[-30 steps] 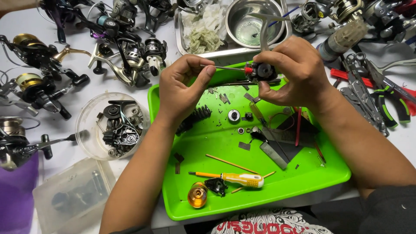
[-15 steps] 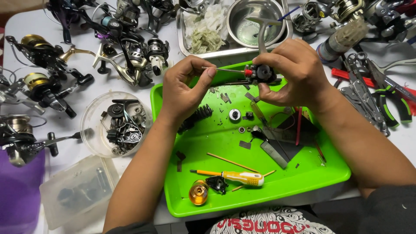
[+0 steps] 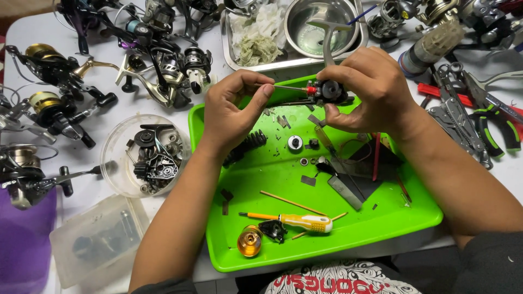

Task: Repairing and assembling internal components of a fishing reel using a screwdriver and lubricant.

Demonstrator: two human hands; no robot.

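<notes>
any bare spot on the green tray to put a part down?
Yes: the green plastic tray is bare along its left-centre strip, between the left forearm and the yellow-handled screwdriver, and at the front right corner. The middle is crowded with small metal parts. The table around holds fishing reels and pliers.

— What sort of place is this?
— A fishing-reel repair workshop: a white table (image 3: pixel 32 32) crowded with spinning reels (image 3: pixel 60 92) at far left, pliers (image 3: pixel 490 122) at right, a green tray (image 3: pixel 327 239) of small parts and a yellow-handled screwdriver (image 3: pixel 297 220) nearest.
— Anything else?
— A clear dish of reel parts (image 3: pixel 150 155) at left.
</notes>
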